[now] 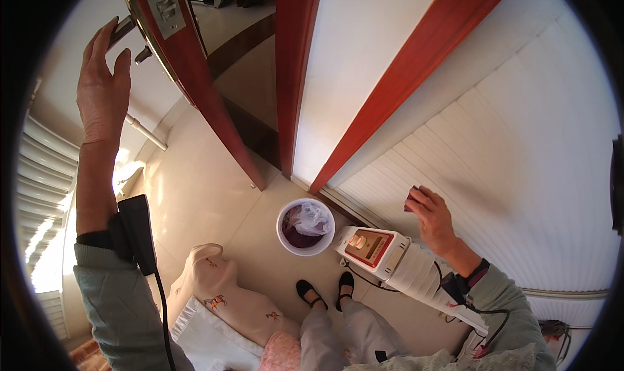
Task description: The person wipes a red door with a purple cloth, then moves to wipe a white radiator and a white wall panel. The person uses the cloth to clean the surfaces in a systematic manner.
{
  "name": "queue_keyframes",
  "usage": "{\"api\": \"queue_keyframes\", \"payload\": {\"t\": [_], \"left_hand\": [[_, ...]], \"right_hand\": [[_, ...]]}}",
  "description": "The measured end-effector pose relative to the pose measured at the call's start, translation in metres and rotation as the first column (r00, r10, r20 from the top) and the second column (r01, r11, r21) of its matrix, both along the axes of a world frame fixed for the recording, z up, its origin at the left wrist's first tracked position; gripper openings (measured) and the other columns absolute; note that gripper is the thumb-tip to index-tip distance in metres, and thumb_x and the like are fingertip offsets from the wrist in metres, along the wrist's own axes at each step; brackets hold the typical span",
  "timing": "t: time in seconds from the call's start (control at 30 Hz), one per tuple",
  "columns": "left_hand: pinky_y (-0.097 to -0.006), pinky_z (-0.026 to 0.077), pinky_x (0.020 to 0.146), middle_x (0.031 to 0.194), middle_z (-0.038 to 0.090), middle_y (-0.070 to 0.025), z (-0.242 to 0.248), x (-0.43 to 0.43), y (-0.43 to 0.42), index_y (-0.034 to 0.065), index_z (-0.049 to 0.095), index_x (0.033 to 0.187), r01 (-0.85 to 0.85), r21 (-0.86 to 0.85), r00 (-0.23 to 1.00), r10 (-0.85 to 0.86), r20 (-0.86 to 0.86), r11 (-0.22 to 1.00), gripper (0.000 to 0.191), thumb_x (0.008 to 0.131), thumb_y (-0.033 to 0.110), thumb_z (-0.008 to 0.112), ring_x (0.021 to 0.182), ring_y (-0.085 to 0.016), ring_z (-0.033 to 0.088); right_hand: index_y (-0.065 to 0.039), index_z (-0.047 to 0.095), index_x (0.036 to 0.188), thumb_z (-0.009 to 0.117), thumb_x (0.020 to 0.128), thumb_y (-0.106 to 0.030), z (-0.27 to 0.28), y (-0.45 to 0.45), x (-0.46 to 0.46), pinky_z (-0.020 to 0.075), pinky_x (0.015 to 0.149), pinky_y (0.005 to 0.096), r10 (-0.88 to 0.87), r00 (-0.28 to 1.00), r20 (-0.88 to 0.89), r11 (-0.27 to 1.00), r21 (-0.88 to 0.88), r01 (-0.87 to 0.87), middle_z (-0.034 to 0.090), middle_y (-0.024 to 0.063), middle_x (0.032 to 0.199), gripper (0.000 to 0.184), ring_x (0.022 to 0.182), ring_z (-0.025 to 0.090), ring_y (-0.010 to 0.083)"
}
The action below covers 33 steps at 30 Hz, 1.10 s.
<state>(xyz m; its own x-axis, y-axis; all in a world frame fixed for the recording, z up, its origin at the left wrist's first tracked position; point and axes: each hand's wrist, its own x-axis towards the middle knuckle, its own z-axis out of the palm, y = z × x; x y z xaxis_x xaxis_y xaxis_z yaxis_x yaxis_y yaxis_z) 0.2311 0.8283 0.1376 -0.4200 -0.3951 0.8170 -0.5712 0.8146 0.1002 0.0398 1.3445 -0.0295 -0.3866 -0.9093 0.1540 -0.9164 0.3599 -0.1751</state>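
My left hand (102,85) is at the upper left, its fingers on the metal lever handle (122,31) of a red-brown wooden door (195,73). The thumb stands apart, near a small latch knob (143,55) below the lever. The far side of the handle is hidden by my fingers. On the right, my right hand (434,220) holds a small purple thing (410,200), mostly covered by the fingers; I cannot tell what it is. This hand is above a white electric heater (373,251) with a red-edged control panel and two knobs.
A white bucket (280,234) with a clear plastic bag (312,218) stands on the tiled floor between door and heater. The door is ajar beside its red frame (297,78). A bed with a beige cover (243,302) is at lower left, a radiator (46,161) at far left.
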Motion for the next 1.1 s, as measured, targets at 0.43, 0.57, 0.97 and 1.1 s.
{"api": "queue_keyframes", "payload": {"t": [0.43, 0.57, 0.97, 1.1], "left_hand": [[-0.048, 0.026, 0.111, 0.132, 0.053, -0.0179, -0.29, 0.168, 0.146, 0.0017, 0.047, 0.133, -0.084, 0.497, 0.958, -0.067, 0.278, 0.864, 0.05, 0.086, 0.009, 0.06, 0.127, -0.033, 0.047], [-0.0498, 0.024, 0.112, 0.137, 0.049, -0.0192, -0.387, 0.286, 0.229, -0.0005, 0.045, 0.135, -0.321, 0.612, 0.892, 0.015, 0.451, 0.723, 0.05, 0.088, 0.012, 0.059, 0.13, -0.035, 0.042], [-0.0529, 0.021, 0.111, 0.145, 0.036, -0.0236, -0.474, 0.444, 0.385, -0.0019, 0.039, 0.139, -0.677, 0.44, 0.678, 0.267, 0.685, 0.59, 0.056, 0.096, 0.033, 0.047, 0.134, -0.041, 0.033], [-0.0533, 0.019, 0.112, 0.147, 0.034, -0.0233, -0.484, 0.444, 0.386, -0.0016, 0.039, 0.139, -0.702, 0.423, 0.655, 0.286, 0.7, 0.573, 0.057, 0.095, 0.035, 0.046, 0.136, -0.04, 0.031]], "right_hand": [[0.005, 0.036, 0.139, 0.056, 0.067, 0.01, -0.359, -0.011, 0.244, 0.0462, 0.092, 0.0339, -0.638, -0.414, 0.649, 0.47, 0.754, 0.458, 0.05, 0.0215, 0.132, 0.075, 0.114, 0.054, 0.0289], [0.005, 0.037, 0.138, 0.061, 0.062, 0.008, -0.434, -0.014, 0.225, 0.0482, 0.087, 0.0352, -0.658, -0.34, 0.672, 0.476, 0.722, 0.502, 0.051, 0.02, 0.126, 0.08, 0.11, 0.055, 0.0294], [-0.001, 0.056, 0.115, 0.049, 0.07, 0.017, -0.474, -0.101, 0.192, 0.0522, 0.073, 0.0267, -0.354, -0.509, 0.785, 0.517, 0.618, 0.593, 0.061, 0.0053, 0.106, 0.049, 0.088, 0.062, 0.0159], [-0.002, 0.056, 0.115, 0.05, 0.071, 0.016, -0.478, -0.14, 0.183, 0.0521, 0.072, 0.0261, -0.336, -0.435, 0.835, 0.631, 0.542, 0.555, 0.062, 0.0044, 0.106, 0.048, 0.088, 0.062, 0.0151]]}}
